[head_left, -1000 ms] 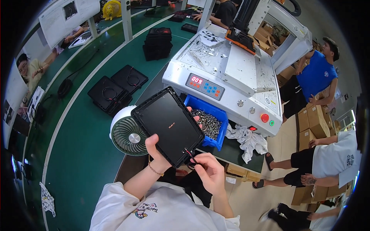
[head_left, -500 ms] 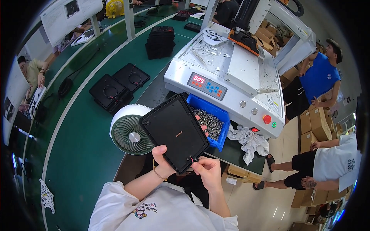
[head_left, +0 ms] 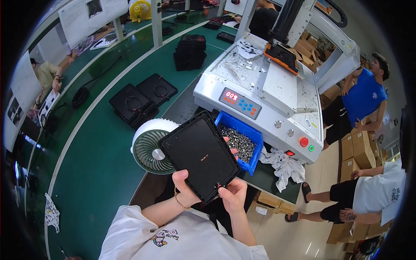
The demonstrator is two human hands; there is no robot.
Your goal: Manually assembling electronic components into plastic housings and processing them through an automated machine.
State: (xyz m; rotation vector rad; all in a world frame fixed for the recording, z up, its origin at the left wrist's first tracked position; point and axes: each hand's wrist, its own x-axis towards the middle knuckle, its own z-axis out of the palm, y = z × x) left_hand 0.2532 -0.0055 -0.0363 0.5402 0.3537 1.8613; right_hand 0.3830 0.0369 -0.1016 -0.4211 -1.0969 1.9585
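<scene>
A flat rectangular black plastic case [head_left: 199, 154] with a raised notched rim is held tilted before me. My left hand [head_left: 186, 193] is closed around it from beneath, thumb at the lower left edge and fingertips past the right edge. A short red wire [head_left: 219, 186] shows at the lower right corner. There my right hand [head_left: 234, 197] is closed on the case's corner, its thumb against the wire; its other fingers are partly hidden. Just beyond the case sits a blue bin [head_left: 257, 152] of small metal parts. A white round fan [head_left: 151, 149] stands left of the case.
A white machine [head_left: 264, 123] with a control panel stands ahead right. Black cases with cable loops [head_left: 134, 104] and a taller black stack [head_left: 190, 52] lie on the green table [head_left: 95, 169]. A white cloth [head_left: 284, 167] hangs by the bin. Two people stand at right near cartons [head_left: 359, 147].
My right thumb has moved from pinching out at the corner to pressing onto the case by the red wire. The whole view has shifted slightly; the case stays in both hands.
</scene>
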